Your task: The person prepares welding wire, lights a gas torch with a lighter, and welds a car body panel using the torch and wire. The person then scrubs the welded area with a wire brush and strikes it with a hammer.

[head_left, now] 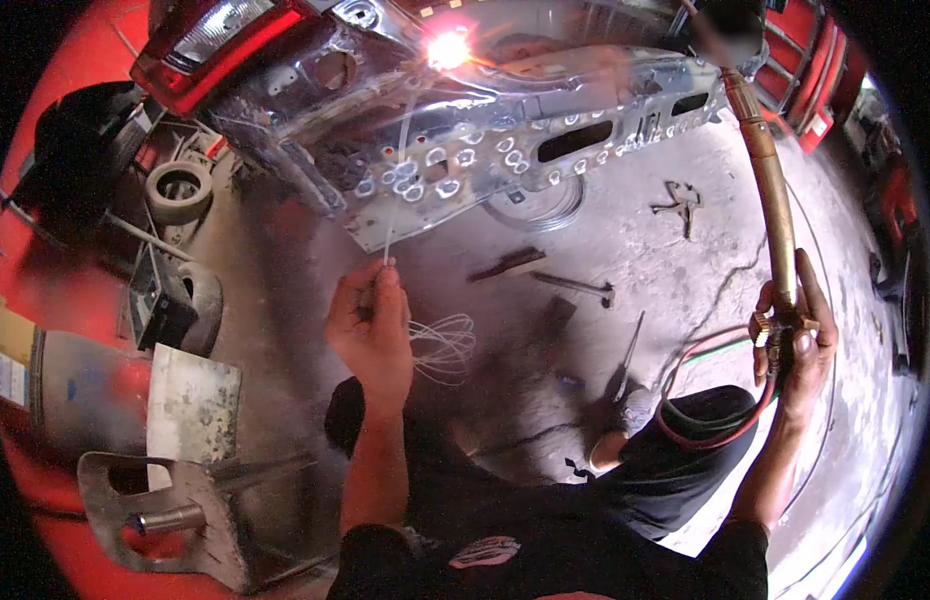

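My left hand [373, 318] pinches a thin filler wire [401, 165] that runs up across the bare metal car panel [465, 150]. Loose loops of wire [445, 350] hang beside that hand. My right hand [805, 350] is wrapped around the lower end of a brass gas torch [772, 190], near its valve knobs. The torch points upward, and its far end passes out of the top of the view. A bright glow [450, 48] burns at the panel's upper part, hiding the metal there. Round weld marks dot the panel's lower strip.
Red and green hoses [675, 395] loop from the torch over my leg. A hammer [575, 287], a coil of wire [540, 200] and a screwdriver-like tool [630, 355] lie on the floor. A tail light [220, 45] is at upper left, metal parts [185, 510] at lower left.
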The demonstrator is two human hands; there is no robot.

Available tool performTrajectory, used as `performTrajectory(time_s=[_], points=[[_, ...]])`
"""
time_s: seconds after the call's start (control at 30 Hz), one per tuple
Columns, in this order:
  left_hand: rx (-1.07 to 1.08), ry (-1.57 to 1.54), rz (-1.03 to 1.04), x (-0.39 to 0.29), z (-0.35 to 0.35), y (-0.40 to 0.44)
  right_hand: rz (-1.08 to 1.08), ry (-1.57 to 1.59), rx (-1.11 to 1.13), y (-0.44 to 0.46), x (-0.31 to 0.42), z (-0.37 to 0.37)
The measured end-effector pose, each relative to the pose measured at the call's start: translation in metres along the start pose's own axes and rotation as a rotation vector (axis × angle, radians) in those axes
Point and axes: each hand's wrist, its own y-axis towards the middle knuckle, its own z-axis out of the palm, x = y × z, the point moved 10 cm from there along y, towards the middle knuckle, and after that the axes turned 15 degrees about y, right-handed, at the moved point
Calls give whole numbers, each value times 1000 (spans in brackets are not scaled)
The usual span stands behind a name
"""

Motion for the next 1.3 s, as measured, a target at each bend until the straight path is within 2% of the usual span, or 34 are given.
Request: performTrajectory(time_s=[0.03,0.23,0.33,0.47,0.6,1.07,1.3], points=[[-37,20,27,-5,-5,3,-20,-2,-14,-1,3,-2],[-158,-29,84,-8,-7,3,181,-25,160,-1,2,18],[-103,-108,60,13,0,-2,266,-27,211,5,-6,39],[-111,-64,82,23,4,-3,285,-42,310,15,-18,65],[-98,-7,86,22,4,0,401,-98,351,21,-25,87],[-80,22,85,30,4,2,255,-221,358,34,-37,96],[-66,28,101,28,6,5,307,-255,298,33,-33,102]])
